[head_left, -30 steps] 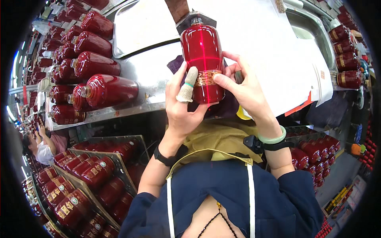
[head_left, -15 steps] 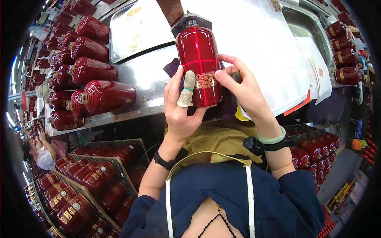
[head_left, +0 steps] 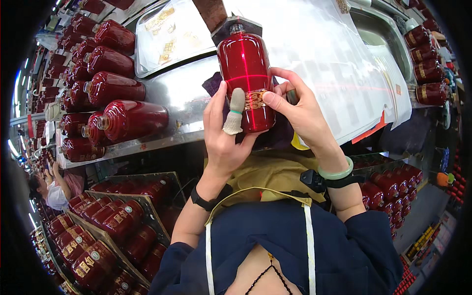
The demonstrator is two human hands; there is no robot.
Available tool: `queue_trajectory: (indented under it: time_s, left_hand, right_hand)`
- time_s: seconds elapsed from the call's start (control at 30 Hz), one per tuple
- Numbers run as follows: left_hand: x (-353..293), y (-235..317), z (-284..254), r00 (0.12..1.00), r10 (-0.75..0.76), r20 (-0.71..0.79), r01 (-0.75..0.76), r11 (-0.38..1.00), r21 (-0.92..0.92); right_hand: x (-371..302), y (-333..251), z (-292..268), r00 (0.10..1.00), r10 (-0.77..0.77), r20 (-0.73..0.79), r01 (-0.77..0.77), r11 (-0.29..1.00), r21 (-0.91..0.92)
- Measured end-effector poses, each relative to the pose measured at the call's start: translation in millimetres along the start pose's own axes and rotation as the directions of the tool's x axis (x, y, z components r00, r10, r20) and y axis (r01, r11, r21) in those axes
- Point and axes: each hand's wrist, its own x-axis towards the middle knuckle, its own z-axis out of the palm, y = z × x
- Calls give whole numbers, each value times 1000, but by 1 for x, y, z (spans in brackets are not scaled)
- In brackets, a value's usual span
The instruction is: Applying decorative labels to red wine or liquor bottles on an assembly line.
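A glossy dark red bottle (head_left: 245, 64) lies with its clear neck pointing away from me, against a dark metal block (head_left: 236, 25). Red light lines cross on its body. My left hand (head_left: 223, 140) grips the bottle's left side and base end. One of its fingers wears a knitted finger cover (head_left: 237, 109) with a green band, resting at the left end of a gold patterned decal (head_left: 254, 101) on the bottle. From the right, my right hand (head_left: 302, 110) holds the bottle, its thumb pressed on the decal's right end. Its other fingers are partly hidden.
Dark cloth (head_left: 212, 83) lies by the bottle. A metal tray (head_left: 140, 61) with gold decals sits at the back left, and white sheets (head_left: 314, 49) cover the right. Red bottles (head_left: 135, 119) crowd the left; crates (head_left: 147, 206) of more bottles stand below. A person (head_left: 56, 189) works at far left.
My right thumb has slid a little left on the decal. The covered finger of my left hand has shifted slightly right. The bottle stays in place.
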Motion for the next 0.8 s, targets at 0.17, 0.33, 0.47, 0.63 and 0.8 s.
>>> queue_trajectory:
  time_s: [0.17, 0.33, 0.47, 0.63, 0.8]
  left_hand:
    - [5, 12, -3, 997, -19, 79, 12, 996, 88]
    - [7, 15, 0, 997, -14, 72, 2, 987, 158]
    - [0, -2, 2, 992, -123, -2, 122, 991, -57]
    - [0, -9, -1, 919, -366, 144, 389, 899, -200]
    - [8, -1, -16, 999, -18, 33, 18, 1000, 3]
  right_hand:
    - [-3, -10, -8, 993, 12, -118, -4, 998, 67]
    - [-10, -26, -3, 941, -274, -198, 271, 962, -45]
    - [-26, -36, 24, 969, -227, -99, 203, 956, -210]
    - [-5, -12, -10, 856, -465, -224, 245, 748, -617]
    - [-13, -16, -1, 960, -258, -110, 223, 939, -262]
